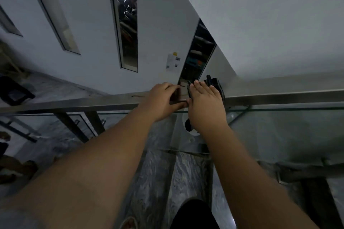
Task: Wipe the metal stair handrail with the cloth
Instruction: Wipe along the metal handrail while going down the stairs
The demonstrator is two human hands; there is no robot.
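A flat stainless-steel handrail (74, 103) runs across the middle of the view from left to right. A dark cloth (214, 83) is draped over the rail at the centre, with one end hanging below at the near side. My right hand (204, 108) lies flat on the cloth, fingers together, pressing it onto the rail. My left hand (162, 100) rests on the rail just left of the cloth, fingers curled over the rail's far edge.
Glass panels (279, 126) and metal posts (72, 126) sit under the rail. Beyond it a white wall (93, 33) holds narrow tall windows. Marbled stair treads (158, 182) lie below me. Dark objects sit on the floor at the far left (14, 91).
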